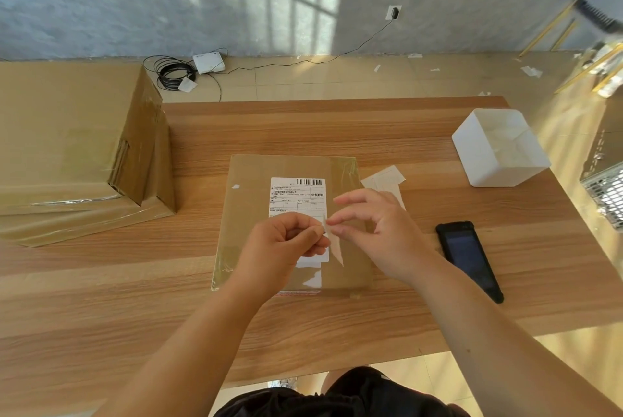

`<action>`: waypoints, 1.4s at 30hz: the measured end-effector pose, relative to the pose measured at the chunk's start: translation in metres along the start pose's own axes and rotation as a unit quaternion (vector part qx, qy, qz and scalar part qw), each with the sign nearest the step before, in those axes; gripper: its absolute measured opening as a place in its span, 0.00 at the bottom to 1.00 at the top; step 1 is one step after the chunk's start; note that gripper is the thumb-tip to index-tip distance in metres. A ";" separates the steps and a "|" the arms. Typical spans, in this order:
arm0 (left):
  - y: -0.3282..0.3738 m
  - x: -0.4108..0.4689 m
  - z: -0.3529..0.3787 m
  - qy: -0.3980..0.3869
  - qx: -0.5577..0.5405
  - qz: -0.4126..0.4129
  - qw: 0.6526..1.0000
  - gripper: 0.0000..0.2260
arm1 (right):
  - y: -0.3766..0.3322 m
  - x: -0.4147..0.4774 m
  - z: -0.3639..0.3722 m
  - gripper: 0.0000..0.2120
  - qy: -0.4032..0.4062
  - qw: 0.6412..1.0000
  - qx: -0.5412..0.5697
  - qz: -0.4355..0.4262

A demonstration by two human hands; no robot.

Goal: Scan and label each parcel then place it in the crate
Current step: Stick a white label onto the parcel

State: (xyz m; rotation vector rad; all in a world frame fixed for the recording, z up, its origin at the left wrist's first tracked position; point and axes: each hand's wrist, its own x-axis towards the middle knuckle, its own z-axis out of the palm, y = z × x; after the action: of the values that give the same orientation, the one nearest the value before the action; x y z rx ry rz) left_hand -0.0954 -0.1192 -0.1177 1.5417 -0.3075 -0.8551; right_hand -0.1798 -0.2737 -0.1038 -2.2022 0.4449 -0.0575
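Note:
A flat brown cardboard parcel (251,214) lies in the middle of the wooden table (101,298). A white shipping label with a barcode (298,192) is stuck on its top. Above the parcel, my left hand (286,244) and my right hand (377,231) both pinch a small white label strip (333,244) between fingertips; it hangs down between them. A black handheld scanner (468,258) lies on the table to the right of my right hand.
A large taped cardboard box (77,153) fills the table's left side. A white plastic bin (499,147) stands at the back right. White backing papers (384,179) lie beside the parcel. A mesh crate (606,191) shows at the right edge.

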 end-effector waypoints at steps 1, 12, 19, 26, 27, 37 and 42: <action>0.000 0.000 0.001 0.001 0.002 0.003 1.000 0.06 | 0.000 -0.001 0.001 0.08 0.003 1.000 0.007 -0.007; 0.001 -0.001 0.002 0.000 -0.007 0.031 0.999 0.09 | -0.003 -0.004 0.007 0.07 0.000 0.993 0.116 0.026; -0.002 -0.004 0.000 0.009 0.001 0.039 0.999 0.09 | -0.005 -0.007 0.011 0.07 0.005 0.991 0.127 0.037; -0.002 -0.006 0.002 0.023 0.004 0.041 0.999 0.08 | -0.006 -0.008 0.014 0.07 0.016 0.991 0.125 0.038; -0.002 -0.006 0.002 0.023 0.005 0.041 0.999 0.08 | -0.005 -0.009 0.014 0.07 0.017 0.992 0.123 0.037; -0.006 -0.007 -0.001 0.010 0.026 0.039 0.999 0.05 | -0.004 -0.014 0.014 0.06 -0.001 0.989 0.145 0.018; -0.006 -0.008 -0.001 0.001 0.049 0.048 0.998 0.04 | -0.007 -0.016 0.013 0.04 0.000 0.984 0.173 0.040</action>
State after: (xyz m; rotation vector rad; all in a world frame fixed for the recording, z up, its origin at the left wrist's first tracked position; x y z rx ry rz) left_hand -0.1023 -0.1122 -0.1205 1.6049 -0.4228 -0.7733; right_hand -0.1900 -0.2543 -0.1046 -1.8423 0.4851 -0.0849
